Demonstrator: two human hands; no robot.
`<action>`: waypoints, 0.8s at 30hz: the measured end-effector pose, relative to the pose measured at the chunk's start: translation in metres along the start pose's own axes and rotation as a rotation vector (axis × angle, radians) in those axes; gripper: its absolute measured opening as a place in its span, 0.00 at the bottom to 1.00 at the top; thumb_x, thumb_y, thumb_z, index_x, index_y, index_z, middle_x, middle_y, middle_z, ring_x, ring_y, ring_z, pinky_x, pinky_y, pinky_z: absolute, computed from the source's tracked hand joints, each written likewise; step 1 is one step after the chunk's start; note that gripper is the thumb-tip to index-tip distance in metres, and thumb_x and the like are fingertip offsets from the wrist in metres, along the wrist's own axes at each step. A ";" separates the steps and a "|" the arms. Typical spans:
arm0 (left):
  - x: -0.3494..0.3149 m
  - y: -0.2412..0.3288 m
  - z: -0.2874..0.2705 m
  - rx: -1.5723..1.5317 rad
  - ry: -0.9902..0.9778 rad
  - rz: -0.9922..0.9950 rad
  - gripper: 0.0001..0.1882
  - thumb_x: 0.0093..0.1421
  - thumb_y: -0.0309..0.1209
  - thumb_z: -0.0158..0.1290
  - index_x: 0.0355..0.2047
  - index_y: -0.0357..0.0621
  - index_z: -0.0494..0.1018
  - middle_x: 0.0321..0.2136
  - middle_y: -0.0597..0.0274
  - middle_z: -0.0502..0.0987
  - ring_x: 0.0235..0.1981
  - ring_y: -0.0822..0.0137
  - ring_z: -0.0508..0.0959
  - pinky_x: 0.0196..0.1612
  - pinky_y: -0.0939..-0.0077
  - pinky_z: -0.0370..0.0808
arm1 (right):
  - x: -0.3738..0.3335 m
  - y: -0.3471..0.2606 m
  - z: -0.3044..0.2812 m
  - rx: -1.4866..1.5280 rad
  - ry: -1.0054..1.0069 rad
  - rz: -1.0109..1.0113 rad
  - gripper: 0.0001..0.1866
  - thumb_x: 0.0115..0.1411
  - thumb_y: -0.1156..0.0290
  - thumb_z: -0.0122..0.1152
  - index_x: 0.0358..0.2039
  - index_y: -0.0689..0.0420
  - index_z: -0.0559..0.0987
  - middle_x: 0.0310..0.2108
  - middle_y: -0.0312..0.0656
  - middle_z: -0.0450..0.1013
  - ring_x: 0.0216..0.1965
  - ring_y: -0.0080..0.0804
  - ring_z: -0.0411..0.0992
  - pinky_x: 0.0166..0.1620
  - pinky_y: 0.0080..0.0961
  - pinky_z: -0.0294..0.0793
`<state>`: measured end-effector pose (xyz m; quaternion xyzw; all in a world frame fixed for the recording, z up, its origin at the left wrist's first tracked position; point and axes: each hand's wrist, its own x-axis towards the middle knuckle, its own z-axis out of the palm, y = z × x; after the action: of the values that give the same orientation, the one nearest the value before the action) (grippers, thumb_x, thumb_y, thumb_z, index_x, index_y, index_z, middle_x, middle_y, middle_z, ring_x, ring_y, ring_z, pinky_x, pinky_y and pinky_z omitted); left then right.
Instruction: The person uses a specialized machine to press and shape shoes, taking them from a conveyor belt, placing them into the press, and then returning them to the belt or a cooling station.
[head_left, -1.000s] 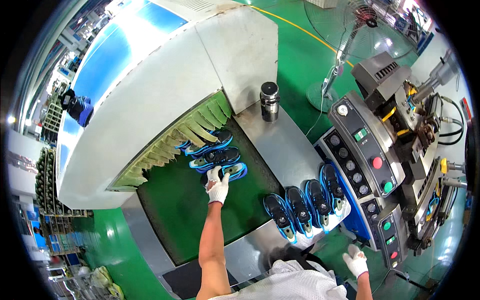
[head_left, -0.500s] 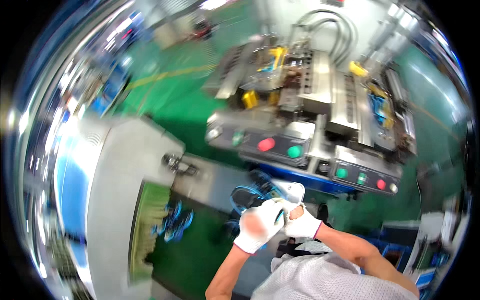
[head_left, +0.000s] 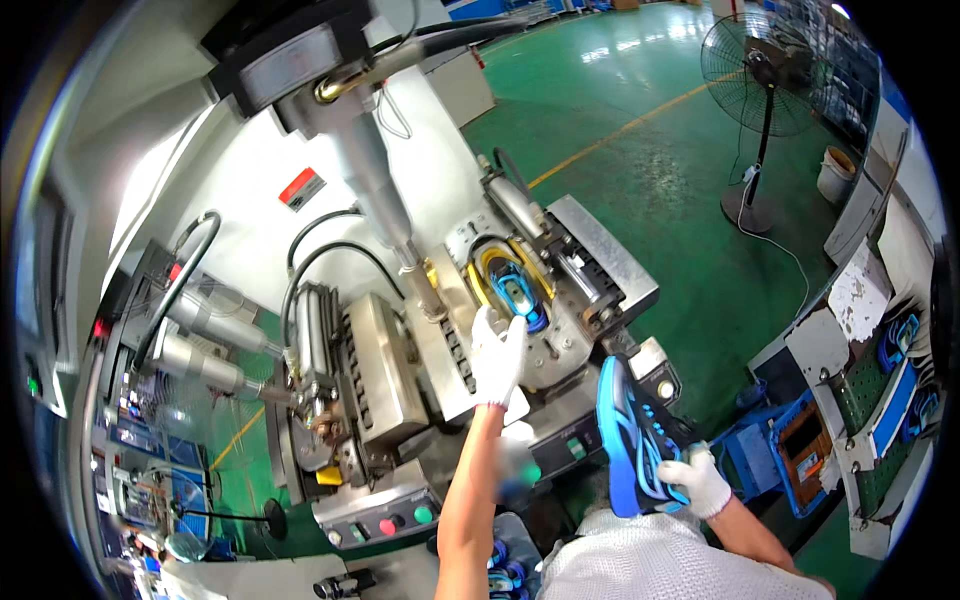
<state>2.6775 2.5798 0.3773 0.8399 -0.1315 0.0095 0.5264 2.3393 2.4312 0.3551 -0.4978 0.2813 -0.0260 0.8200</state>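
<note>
My left hand [head_left: 497, 352], in a white glove, reaches up to the metal press machine [head_left: 400, 350] with its fingers spread on the edge of the yellow-rimmed mould. A blue shoe [head_left: 517, 295] lies in that mould just above my fingertips. My right hand [head_left: 694, 482], also gloved, grips a second blue and black shoe [head_left: 628, 437] by its lower end, holding it upright beside my body at the lower right.
A standing fan [head_left: 762, 70] is on the green floor at the upper right. A white bucket [head_left: 836, 173] stands near it. A rack with more blue shoes [head_left: 900, 345] is at the right edge. Red and green buttons [head_left: 405, 520] sit on the machine's front.
The view has swung from the conveyor with shoes to the press machine. My left hand now reaches to the mould, and my right hand holds a shoe apart from it.
</note>
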 end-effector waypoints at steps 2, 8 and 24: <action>0.053 -0.034 0.035 0.169 0.084 -0.093 0.45 0.61 0.50 0.62 0.68 0.31 0.60 0.63 0.34 0.70 0.64 0.43 0.72 0.66 0.59 0.67 | -0.007 -0.006 0.000 0.125 0.137 -0.055 0.19 0.52 0.72 0.70 0.44 0.66 0.81 0.37 0.34 0.77 0.35 0.25 0.73 0.38 0.27 0.74; 0.133 -0.064 0.102 0.473 0.085 -0.396 0.40 0.53 0.41 0.62 0.59 0.31 0.58 0.55 0.30 0.72 0.56 0.36 0.77 0.59 0.50 0.73 | -0.023 0.007 -0.038 -0.427 0.236 -0.198 0.05 0.51 0.74 0.67 0.31 0.57 0.83 0.26 0.39 0.73 0.25 0.34 0.71 0.30 0.30 0.68; -0.111 0.006 -0.137 -0.452 0.045 -0.287 0.35 0.55 0.21 0.65 0.63 0.38 0.65 0.52 0.58 0.77 0.51 0.68 0.78 0.60 0.68 0.74 | 0.238 -0.142 0.136 -0.137 -0.362 -0.098 0.12 0.59 0.74 0.70 0.42 0.63 0.82 0.38 0.41 0.81 0.36 0.26 0.78 0.41 0.26 0.81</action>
<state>2.5854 2.7221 0.4261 0.7107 0.0020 -0.0762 0.6994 2.6390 2.3920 0.4170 -0.5621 0.1059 0.0433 0.8191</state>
